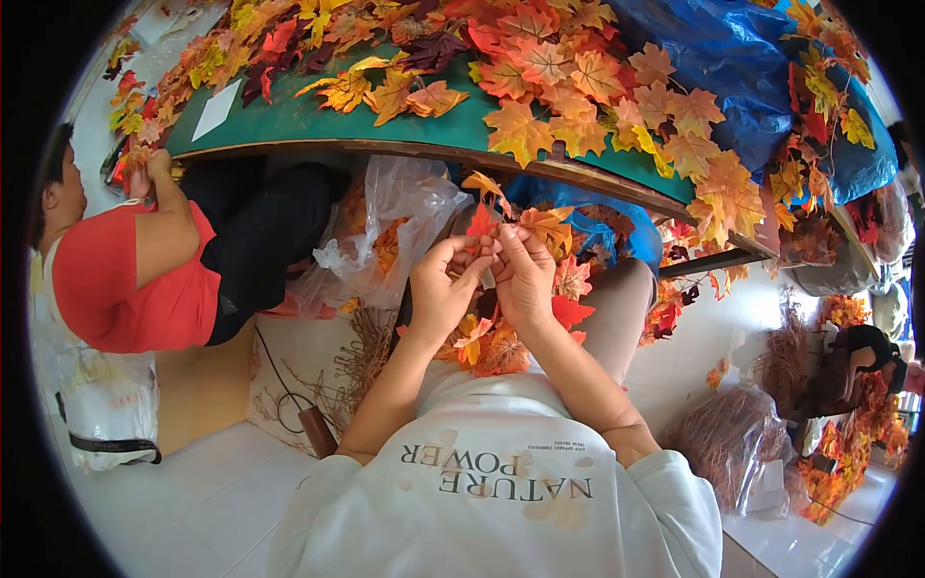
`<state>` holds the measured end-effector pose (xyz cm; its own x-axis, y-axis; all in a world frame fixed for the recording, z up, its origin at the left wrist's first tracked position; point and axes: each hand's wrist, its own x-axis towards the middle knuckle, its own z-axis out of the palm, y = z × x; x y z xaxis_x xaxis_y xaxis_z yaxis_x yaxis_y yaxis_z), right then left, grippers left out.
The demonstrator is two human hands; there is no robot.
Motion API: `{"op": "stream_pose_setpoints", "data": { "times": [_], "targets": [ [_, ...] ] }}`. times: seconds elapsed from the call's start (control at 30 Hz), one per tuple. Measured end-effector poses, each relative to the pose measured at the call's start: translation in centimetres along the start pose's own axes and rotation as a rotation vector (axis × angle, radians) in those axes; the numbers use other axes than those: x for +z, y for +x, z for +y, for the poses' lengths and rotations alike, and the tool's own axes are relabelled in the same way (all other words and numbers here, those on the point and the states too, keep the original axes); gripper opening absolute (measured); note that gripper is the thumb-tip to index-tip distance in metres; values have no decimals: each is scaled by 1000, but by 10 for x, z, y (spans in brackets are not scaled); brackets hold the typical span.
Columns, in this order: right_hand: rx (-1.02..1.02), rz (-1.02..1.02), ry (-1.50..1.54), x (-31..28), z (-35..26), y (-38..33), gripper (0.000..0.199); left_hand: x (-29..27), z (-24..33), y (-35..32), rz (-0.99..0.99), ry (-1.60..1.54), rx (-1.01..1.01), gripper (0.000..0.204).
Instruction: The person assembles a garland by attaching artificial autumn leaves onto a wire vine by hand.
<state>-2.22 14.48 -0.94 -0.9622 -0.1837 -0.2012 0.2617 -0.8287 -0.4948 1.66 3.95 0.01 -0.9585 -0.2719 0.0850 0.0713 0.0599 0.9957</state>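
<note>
Both my hands are raised over my lap, fingertips almost meeting in front of the table edge. My left hand [445, 287] is closed in a pinch at the base of a red artificial maple leaf [481, 221]. Thumb and fingers of my right hand [525, 277] are pinched right beside it; what they grip is too small to make out. Just beyond the fingers are an orange artificial leaf [547, 227] and a yellow-orange leaf [488, 187]. More artificial leaves [501, 349] in orange and red lie on my lap under my wrists, partly hidden by my forearms.
A green table [260, 118] ahead carries heaps of artificial autumn leaves [540, 67] and a blue plastic sheet [703, 67]. A clear plastic bag [371, 226] hangs below its edge. At left sits a person in red [135, 270]. Bagged brown twigs [732, 438] stand at right.
</note>
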Motion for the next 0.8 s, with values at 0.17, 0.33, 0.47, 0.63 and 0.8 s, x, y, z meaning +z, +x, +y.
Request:
{"op": "stream_pose_setpoints", "data": {
  "times": [0.17, 0.33, 0.47, 0.63, 0.8],
  "targets": [
    [11, 62, -8, -7, 9, 1, 4, -6, 1, 4, 41, 454, 183, 15],
    [-21, 109, -79, -8, 10, 2, 9, -3, 2, 0, 37, 594, 242, 13],
    [-113, 92, -157, -9, 6, 3, 10, 5, 0, -4, 138, 374, 158, 8],
    [128, 142, -201, -7, 2, 0, 7, 3, 5, -3, 181, 295, 165, 6],
    [363, 106, -190, -11, 3, -1, 10, -1, 5, -3, 190, 379, 192, 7]
  ]
}}
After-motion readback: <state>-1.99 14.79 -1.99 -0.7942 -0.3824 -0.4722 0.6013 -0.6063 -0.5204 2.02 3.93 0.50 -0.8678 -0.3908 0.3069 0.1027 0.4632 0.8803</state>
